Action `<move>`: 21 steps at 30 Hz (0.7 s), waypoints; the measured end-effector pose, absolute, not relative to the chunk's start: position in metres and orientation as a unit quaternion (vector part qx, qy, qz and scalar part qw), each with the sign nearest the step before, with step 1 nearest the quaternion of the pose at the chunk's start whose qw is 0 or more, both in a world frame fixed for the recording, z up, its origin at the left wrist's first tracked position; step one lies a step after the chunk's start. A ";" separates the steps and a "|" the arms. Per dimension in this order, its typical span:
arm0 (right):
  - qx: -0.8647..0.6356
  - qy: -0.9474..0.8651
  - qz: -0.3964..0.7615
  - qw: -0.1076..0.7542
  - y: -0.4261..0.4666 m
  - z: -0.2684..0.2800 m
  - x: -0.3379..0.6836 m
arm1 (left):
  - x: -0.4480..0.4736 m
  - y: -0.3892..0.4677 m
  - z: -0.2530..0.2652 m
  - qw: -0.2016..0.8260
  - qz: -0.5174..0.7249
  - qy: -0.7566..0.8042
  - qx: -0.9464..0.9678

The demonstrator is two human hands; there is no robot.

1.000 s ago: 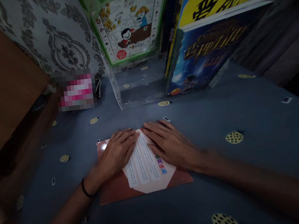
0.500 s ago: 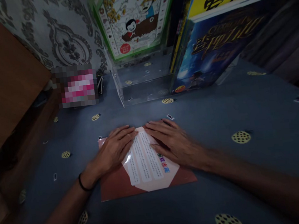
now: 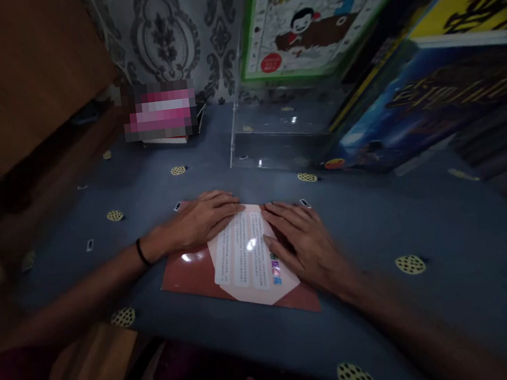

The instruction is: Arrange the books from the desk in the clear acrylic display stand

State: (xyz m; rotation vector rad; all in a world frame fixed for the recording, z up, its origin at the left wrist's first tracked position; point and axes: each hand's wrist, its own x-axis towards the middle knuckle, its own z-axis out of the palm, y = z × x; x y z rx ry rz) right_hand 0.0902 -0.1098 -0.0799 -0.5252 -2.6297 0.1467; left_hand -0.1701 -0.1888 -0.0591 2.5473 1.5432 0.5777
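Two bare hands are resting on a thin, reddish-brown booklet, which is lying flat on the near middle of the blue counter. The left hand is spreading palm-down over the booklet's far left part, its fingers stretching straight and close together toward the middle. A dark band is circling that wrist. The right hand is covering the booklet's right side, fingers reaching toward the far edge and thumb standing apart from them, near a row of coloured characters. Both hands are pressing or resting flat rather than clamping; how hard, I cannot tell. Between them, a pale panel is showing columns of small print, with glare shining on it.

Beyond the hands, a clear stand is holding upright books: a green-bordered book is standing at the far side, while a dark blue book is standing nearer and farther right, with a yellow-and-blue book rising behind it. At the far left, a blurred-out pink item is lying near the patterned wall covering.
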 end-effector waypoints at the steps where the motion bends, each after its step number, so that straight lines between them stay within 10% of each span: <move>1: -0.190 -0.954 0.050 0.225 -0.110 -0.080 0.090 | -0.170 -0.188 -0.059 0.056 0.188 0.509 0.838; 21: -0.064 -0.967 0.101 0.224 -0.119 -0.075 0.095 | -0.159 -0.210 -0.056 -0.037 0.147 0.474 0.867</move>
